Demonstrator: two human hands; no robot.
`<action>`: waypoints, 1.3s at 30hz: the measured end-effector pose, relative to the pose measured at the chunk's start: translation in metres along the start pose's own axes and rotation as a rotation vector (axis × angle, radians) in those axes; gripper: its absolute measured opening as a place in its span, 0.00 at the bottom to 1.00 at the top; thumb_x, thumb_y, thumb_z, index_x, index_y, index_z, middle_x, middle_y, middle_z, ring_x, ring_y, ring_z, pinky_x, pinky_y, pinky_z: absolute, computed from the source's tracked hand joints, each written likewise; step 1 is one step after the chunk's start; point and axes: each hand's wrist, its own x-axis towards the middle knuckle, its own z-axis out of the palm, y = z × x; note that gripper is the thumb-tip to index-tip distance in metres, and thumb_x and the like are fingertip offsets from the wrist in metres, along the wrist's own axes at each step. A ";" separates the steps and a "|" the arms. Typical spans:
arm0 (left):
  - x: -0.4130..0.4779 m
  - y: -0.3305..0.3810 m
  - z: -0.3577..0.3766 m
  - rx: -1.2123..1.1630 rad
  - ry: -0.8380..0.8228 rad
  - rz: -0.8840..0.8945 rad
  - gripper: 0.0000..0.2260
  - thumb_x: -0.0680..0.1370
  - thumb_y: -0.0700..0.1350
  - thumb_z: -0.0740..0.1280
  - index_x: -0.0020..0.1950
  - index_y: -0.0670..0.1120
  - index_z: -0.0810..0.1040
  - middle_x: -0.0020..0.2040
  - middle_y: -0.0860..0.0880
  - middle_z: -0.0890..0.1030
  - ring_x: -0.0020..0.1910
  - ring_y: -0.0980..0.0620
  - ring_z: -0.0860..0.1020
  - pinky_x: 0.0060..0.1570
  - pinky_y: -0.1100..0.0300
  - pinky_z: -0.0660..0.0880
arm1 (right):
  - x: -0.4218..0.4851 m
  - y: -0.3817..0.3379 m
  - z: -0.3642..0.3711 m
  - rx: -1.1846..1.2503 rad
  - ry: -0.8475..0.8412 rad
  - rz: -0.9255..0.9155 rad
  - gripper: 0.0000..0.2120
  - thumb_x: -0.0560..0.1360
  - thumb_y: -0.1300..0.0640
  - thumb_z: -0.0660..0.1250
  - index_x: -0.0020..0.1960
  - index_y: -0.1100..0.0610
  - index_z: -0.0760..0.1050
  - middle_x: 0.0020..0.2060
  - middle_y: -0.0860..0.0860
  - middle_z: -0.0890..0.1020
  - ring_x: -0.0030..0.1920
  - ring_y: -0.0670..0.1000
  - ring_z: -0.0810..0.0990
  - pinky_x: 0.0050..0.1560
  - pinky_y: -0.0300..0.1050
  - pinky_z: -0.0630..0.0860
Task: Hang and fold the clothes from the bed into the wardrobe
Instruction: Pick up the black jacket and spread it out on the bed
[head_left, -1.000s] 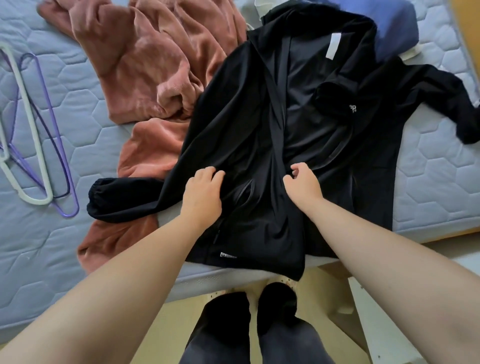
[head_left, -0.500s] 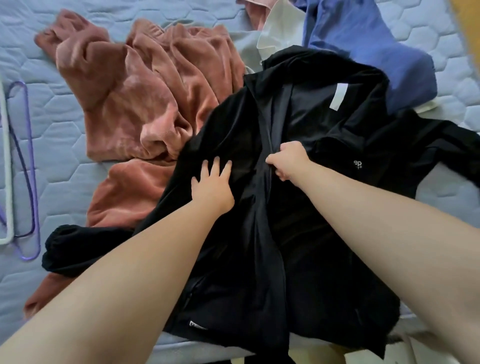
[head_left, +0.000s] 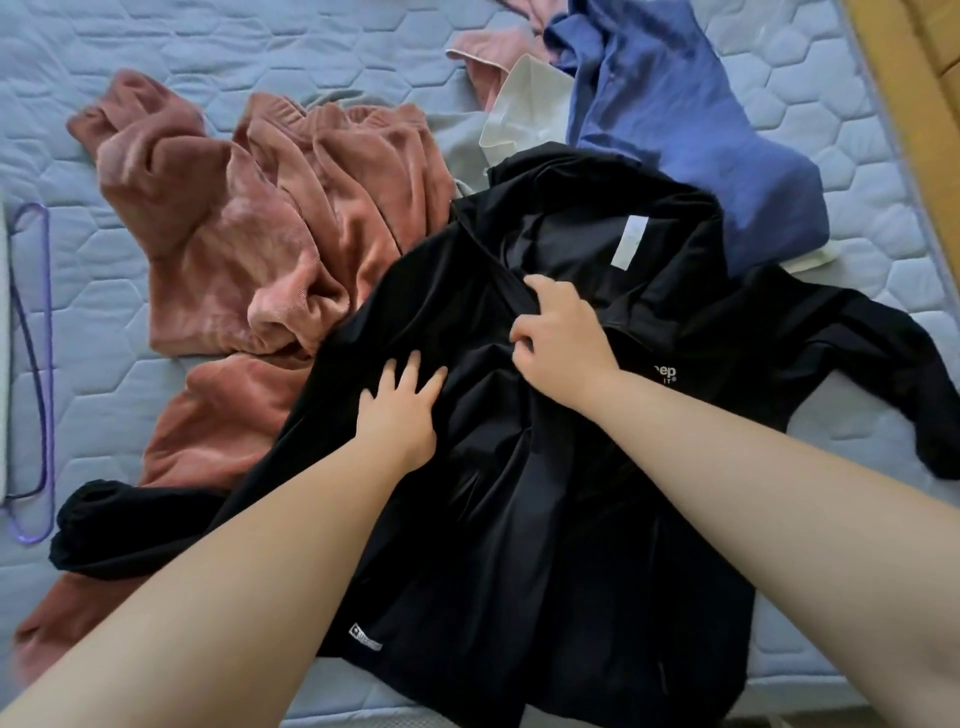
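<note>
Black jacket (head_left: 519, 519) closing up for hanging: our right hand (head_left: 558, 338) pinches its front edge, now nearer the collar, left hand (head_left: 402, 405) pressing flat.

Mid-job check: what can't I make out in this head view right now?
Head view only.
White hanger and purple hanger: cut by the left edge.
Jacket front edge: bunched inside the right hand; zip unclear.
Logo: first letters hidden by the right wrist.
Jacket hem: under the forearms, cut by the bottom edge.
White garment: mostly under blue garment and jacket.
Wardrobe: out of frame.
</note>
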 end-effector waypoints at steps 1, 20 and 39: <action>0.000 0.001 0.001 0.006 -0.010 0.002 0.37 0.77 0.44 0.61 0.78 0.57 0.41 0.78 0.48 0.38 0.77 0.43 0.41 0.72 0.41 0.54 | 0.005 -0.001 0.005 -0.006 -0.126 0.001 0.11 0.75 0.56 0.63 0.54 0.55 0.82 0.73 0.59 0.63 0.70 0.61 0.62 0.67 0.58 0.65; 0.004 -0.007 -0.001 -0.311 -0.120 -0.139 0.33 0.79 0.46 0.61 0.79 0.51 0.47 0.79 0.49 0.42 0.77 0.47 0.44 0.73 0.43 0.56 | -0.001 0.038 -0.014 0.324 0.081 0.798 0.18 0.77 0.57 0.60 0.66 0.59 0.73 0.64 0.56 0.74 0.64 0.57 0.72 0.62 0.45 0.69; -0.072 -0.002 0.058 -0.174 0.197 0.208 0.27 0.77 0.46 0.61 0.77 0.51 0.59 0.74 0.46 0.63 0.70 0.46 0.62 0.67 0.53 0.63 | -0.102 -0.029 0.036 0.420 -0.231 0.829 0.10 0.75 0.59 0.64 0.56 0.59 0.70 0.51 0.53 0.77 0.51 0.56 0.77 0.46 0.44 0.70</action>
